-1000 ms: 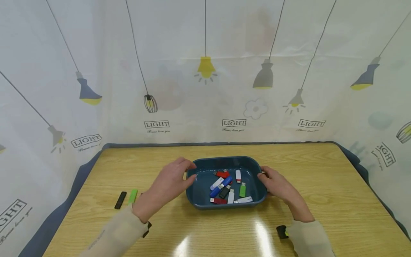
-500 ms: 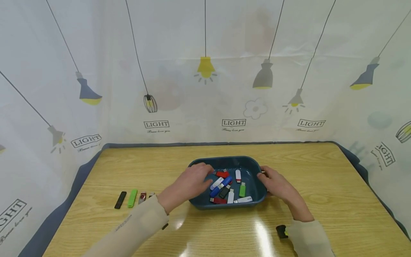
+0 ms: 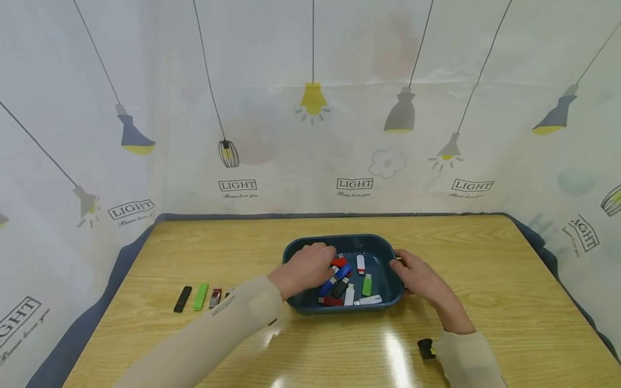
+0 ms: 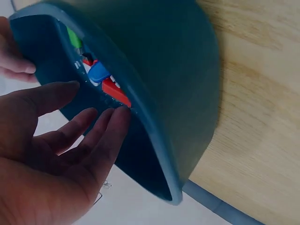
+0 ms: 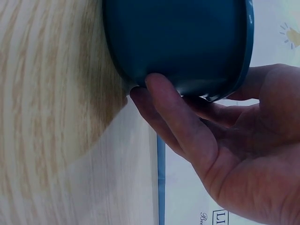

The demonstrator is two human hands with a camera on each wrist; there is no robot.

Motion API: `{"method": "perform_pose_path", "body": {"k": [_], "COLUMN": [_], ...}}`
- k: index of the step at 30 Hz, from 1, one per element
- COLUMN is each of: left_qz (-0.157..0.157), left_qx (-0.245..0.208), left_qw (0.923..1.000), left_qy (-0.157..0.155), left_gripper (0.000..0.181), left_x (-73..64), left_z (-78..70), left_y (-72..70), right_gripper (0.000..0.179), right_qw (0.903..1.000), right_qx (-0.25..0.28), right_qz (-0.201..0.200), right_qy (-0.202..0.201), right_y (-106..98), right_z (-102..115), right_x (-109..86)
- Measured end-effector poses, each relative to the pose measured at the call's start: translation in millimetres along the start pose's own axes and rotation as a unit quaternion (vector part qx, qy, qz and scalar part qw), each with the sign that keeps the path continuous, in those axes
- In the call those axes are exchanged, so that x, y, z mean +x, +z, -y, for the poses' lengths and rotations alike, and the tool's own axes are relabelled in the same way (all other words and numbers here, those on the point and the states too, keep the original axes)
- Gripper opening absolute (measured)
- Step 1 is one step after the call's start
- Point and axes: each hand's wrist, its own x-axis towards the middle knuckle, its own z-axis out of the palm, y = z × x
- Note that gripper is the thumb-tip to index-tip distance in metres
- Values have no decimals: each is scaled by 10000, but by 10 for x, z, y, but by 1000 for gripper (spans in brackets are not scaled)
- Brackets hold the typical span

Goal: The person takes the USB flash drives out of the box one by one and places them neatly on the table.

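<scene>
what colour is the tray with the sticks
Dark teal; the tray shows best in the head view.

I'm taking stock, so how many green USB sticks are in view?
2. One green USB stick lies on the table, between a black stick and a red-and-silver one; the other lies inside the blue bin. The left hand or sleeve may hide more.

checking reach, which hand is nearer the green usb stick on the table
Left. The left hand is over the tray, right of the green stick; the right hand grips the tray farther right.
</scene>
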Motion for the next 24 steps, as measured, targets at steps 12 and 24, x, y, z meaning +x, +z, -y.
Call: {"method": "perform_pose_path", "body": {"k": [12,24], "left_qz": [391,202], "left_qx": [10,269], "left_qw": [9983,9992], "left_qy": [-443,-238], "left_gripper": [16,23], "left_x": [168,168], "left_z": [-138,-158], "left_y": [102,186], "right_gripper": [51,52], "right_qw": [10000,10000], "right_qx": [44,57], "right_qz": [-10,9], "right_qy": [12,28], "right_y": [2,1], "right_z": [4,-1], "right_x": [-8,-9]}}
